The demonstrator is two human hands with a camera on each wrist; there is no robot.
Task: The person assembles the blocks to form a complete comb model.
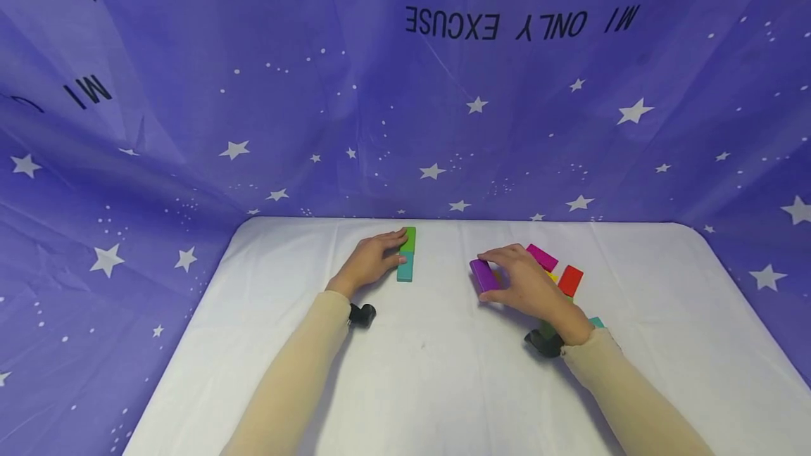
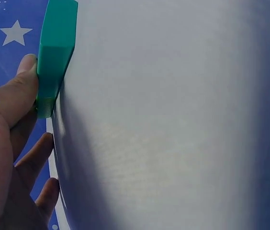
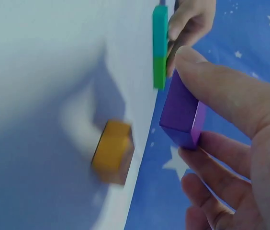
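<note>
Hold the purple block lightly by its two ends in the right hand, pinched between thumb on the near end and fingertips on the far one; probably best to carry it level and square, without twisting the wrist. With the left hand, touching rather than grasping, fingertips at the lime-green block and thumb at the teal block, press only softly, for fear of skewing the end-to-end row. Left forearm stretched forward from the lower left, palm down toward the row; right forearm slanting in from the lower right, hand arched, with the purple block apparently off the white tablecloth. Beneath that arch, an orange block; farther out, partly hidden, magenta, yellow and red blocks loosely strewn, plus a second teal block behind the right cuff.
</note>
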